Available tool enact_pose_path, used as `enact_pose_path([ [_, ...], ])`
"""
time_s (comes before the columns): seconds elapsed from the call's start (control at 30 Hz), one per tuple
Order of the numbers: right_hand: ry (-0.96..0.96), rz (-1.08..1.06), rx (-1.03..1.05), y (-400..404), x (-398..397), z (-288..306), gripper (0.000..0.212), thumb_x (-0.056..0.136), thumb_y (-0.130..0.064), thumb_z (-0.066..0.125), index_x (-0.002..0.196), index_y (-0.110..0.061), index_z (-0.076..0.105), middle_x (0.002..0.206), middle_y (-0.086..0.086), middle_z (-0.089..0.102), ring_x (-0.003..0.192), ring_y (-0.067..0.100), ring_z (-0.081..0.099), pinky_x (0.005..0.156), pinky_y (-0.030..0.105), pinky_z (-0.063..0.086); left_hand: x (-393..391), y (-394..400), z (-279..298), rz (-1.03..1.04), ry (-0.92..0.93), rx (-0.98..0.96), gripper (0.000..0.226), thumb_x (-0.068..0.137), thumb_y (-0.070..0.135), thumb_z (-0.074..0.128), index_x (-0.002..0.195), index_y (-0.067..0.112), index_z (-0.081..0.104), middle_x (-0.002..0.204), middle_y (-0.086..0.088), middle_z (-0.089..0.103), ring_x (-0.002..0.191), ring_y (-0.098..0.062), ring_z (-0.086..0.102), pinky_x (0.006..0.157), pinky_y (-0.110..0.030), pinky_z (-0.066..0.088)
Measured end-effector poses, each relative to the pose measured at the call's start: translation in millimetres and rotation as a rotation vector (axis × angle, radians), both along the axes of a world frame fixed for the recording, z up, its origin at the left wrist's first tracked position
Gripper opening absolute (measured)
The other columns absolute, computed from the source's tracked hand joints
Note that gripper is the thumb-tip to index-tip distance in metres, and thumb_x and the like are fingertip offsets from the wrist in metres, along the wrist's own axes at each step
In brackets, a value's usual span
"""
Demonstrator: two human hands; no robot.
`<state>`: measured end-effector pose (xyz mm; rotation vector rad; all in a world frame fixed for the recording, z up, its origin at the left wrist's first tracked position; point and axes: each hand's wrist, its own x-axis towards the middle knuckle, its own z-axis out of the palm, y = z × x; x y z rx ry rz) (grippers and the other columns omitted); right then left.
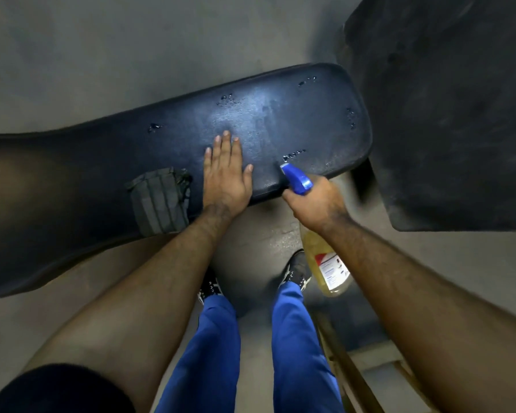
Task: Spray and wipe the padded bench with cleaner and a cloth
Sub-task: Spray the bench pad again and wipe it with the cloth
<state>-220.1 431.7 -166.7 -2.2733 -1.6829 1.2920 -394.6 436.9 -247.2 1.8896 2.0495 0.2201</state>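
Observation:
A long dark-blue padded bench (295, 120) runs across the view from lower left to upper right, with wet droplets and a shiny patch on its right end. My left hand (225, 171) lies flat on the pad, fingers spread, holding nothing. My right hand (316, 204) grips a spray bottle (328, 263) of yellow cleaner; its blue nozzle (295, 175) points at the bench's near edge. A folded dark grey cloth (160, 201) rests on the near edge of the bench, just left of my left wrist.
A large dark rubber mat (447, 114) covers the floor to the right of the bench. Grey concrete floor (102, 55) lies beyond the bench. My feet in black shoes and blue trousers stand below the bench edge. A wooden frame (355, 368) sits at lower right.

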Motion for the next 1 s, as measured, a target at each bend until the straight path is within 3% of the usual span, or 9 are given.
enact_pose_path([
  [0.07,0.016,0.013,0.010,-2,-13,7,0.026,0.079,-0.035,0.064,0.064,-0.019,0.051,0.071,0.004,0.068,0.078,0.029,0.066,0.071,0.033,0.052,-13,-4,13,-0.036,-0.056,0.029,0.059,0.092,0.025,0.048,0.145,0.001,0.038,0.154,-0.020,0.033,0.145,-0.033,0.026,0.121,-0.044,0.013],
  [0.2,0.030,0.085,0.022,-3,-47,15,0.031,0.083,-0.034,0.064,0.062,-0.018,0.048,0.070,0.001,0.059,0.077,0.028,0.059,0.067,0.028,0.040,-51,-23,30,0.036,0.139,0.128,0.058,0.085,0.026,0.054,0.136,0.000,0.048,0.143,-0.021,0.048,0.138,-0.035,0.038,0.119,-0.049,0.019],
  [0.27,0.010,0.142,0.013,-7,-64,11,0.025,0.085,-0.035,0.062,0.071,-0.016,0.056,0.077,0.006,0.062,0.078,0.028,0.057,0.067,0.028,0.038,-74,-32,26,0.102,0.204,0.041,0.062,0.088,0.032,0.051,0.140,0.001,0.043,0.148,-0.021,0.042,0.141,-0.035,0.033,0.120,-0.048,0.015],
  [0.4,-0.048,0.201,-0.026,-26,-89,0,0.025,0.086,-0.037,0.063,0.092,-0.013,0.069,0.089,0.012,0.068,0.089,0.034,0.064,0.071,0.031,0.045,-99,-45,9,0.123,0.128,-0.003,0.065,0.094,0.040,0.042,0.145,0.001,0.038,0.155,-0.020,0.032,0.145,-0.035,0.026,0.120,-0.047,0.016],
  [0.63,0.046,-0.026,0.006,-25,-109,5,0.031,0.084,-0.038,0.064,0.066,-0.015,0.052,0.077,0.010,0.071,0.080,0.031,0.067,0.076,0.038,0.056,-107,-47,11,0.087,0.028,-0.031,0.068,0.093,0.041,0.044,0.148,0.002,0.034,0.158,-0.018,0.024,0.148,-0.032,0.018,0.121,-0.044,0.010],
  [0.9,-0.069,-0.075,0.057,17,-126,17,0.035,0.085,-0.043,0.061,0.081,-0.008,0.066,0.086,0.014,0.074,0.088,0.031,0.069,0.078,0.034,0.054,-114,-41,26,0.058,-0.015,-0.109,0.069,0.095,0.045,0.047,0.151,0.010,0.027,0.162,-0.013,0.016,0.150,-0.027,0.010,0.122,-0.040,0.006],
  [1.0,-0.074,-0.080,0.010,19,-127,18,0.037,0.084,-0.044,0.063,0.089,-0.008,0.068,0.088,0.013,0.074,0.089,0.030,0.070,0.080,0.033,0.055,-117,-39,34,0.060,-0.052,-0.108,0.068,0.093,0.045,0.051,0.149,0.011,0.032,0.160,-0.013,0.021,0.149,-0.027,0.015,0.123,-0.040,0.009],
])
